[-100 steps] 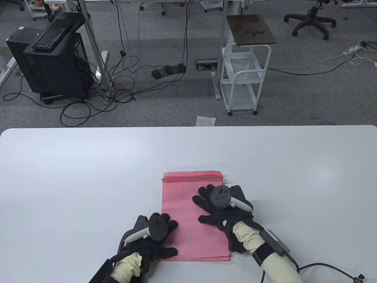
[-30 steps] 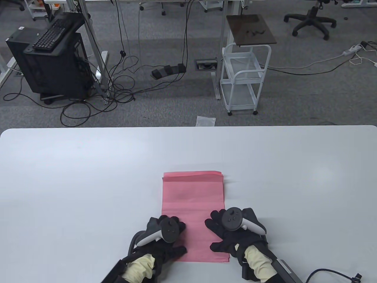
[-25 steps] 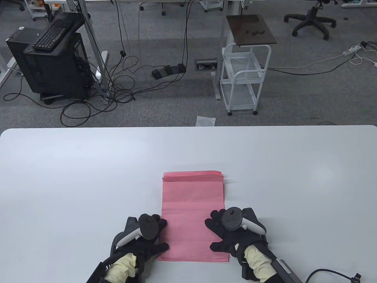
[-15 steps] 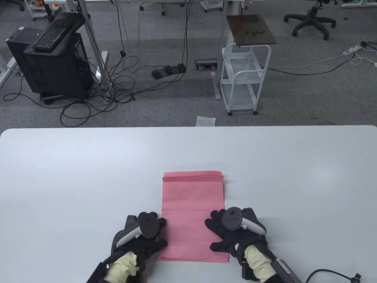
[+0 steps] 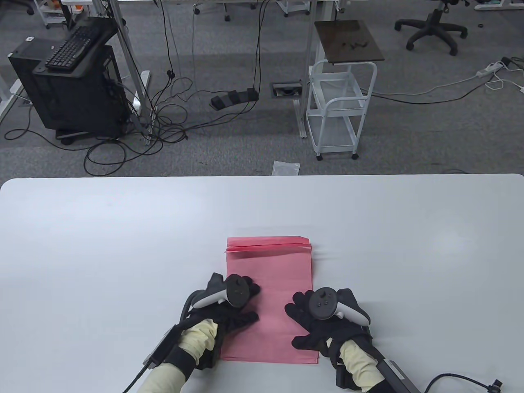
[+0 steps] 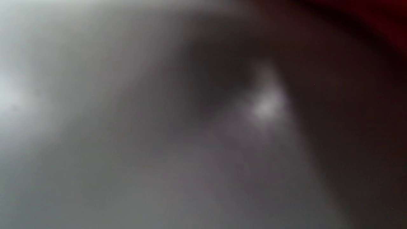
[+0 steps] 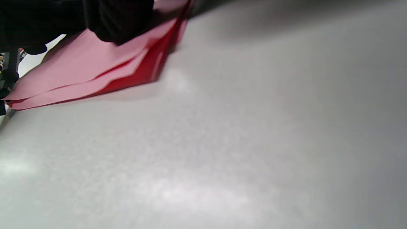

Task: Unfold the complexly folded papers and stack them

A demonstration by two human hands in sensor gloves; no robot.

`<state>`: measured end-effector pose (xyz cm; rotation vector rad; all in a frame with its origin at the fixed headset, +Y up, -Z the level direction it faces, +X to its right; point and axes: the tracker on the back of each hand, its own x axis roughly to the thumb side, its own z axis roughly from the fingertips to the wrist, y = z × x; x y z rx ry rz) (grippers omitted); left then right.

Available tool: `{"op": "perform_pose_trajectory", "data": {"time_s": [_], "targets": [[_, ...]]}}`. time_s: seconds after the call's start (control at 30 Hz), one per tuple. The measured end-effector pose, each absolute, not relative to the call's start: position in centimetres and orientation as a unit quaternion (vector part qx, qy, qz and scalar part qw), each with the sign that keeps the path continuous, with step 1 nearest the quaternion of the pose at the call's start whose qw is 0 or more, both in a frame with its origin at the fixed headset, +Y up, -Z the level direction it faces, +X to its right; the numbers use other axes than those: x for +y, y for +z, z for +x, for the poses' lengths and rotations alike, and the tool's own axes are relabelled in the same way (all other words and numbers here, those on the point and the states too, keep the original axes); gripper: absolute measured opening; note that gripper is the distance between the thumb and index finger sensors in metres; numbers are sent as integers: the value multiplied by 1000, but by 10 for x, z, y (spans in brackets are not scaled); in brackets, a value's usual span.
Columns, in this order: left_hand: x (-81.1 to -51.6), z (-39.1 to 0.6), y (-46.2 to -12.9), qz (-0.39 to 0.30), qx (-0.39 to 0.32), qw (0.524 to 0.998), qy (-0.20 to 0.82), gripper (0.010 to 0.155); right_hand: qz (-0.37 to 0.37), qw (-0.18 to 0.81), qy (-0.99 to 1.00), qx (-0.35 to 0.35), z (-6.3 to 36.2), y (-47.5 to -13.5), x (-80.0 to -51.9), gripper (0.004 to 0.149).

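A stack of pink paper sheets [image 5: 272, 266] lies flat on the white table [image 5: 102, 245], near its front edge. My left hand [image 5: 239, 305] rests flat on the stack's left part. My right hand [image 5: 301, 317] rests flat on the stack's lower right part, fingers spread. The top sheets lift slightly at the far edge [image 5: 268, 247]. In the right wrist view the stack's corner [image 7: 95, 73] shows with a gloved finger [image 7: 120, 19] pressing on it. The left wrist view is a dark blur.
The table's far edge [image 5: 262, 177] runs across the middle of the view, with floor, cables and a white cart [image 5: 339, 102] beyond. A cable [image 5: 458, 374] trails from my right wrist at the front right.
My left hand moved from the stack's lower left edge up and right onto the paper. The far edge of the top sheets lifted a little. My right hand stayed still.
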<state>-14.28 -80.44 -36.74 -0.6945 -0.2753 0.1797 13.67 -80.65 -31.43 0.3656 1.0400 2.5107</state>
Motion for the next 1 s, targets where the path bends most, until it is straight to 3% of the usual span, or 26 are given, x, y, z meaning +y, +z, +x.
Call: {"op": "perform_pose_trajectory", "data": {"time_s": [0.13, 0.37, 0.47, 0.53, 0.63, 0.77, 1.0], "targets": [[-805, -164, -377, -339, -97, 930, 109, 67, 131, 200, 896, 373, 137, -315, -807, 74], [-786, -153, -377, -351, -95, 927, 92, 66, 129, 194, 897, 376, 136, -315, -806, 74], [-773, -134, -365, -277, -162, 946, 47, 70, 130, 200, 894, 379, 137, -317, -806, 74], [-778, -115, -356, -325, -221, 918, 38, 68, 131, 201, 893, 381, 137, -318, -806, 74], [-791, -92, -353, -355, -246, 901, 35, 68, 132, 201, 891, 385, 137, -320, -806, 74], [-799, -82, -372, -348, -221, 911, 35, 69, 133, 202, 890, 386, 137, -320, -806, 74], [-801, -106, -435, -323, -96, 938, 79, 69, 136, 203, 891, 383, 137, -320, -806, 74]]}}
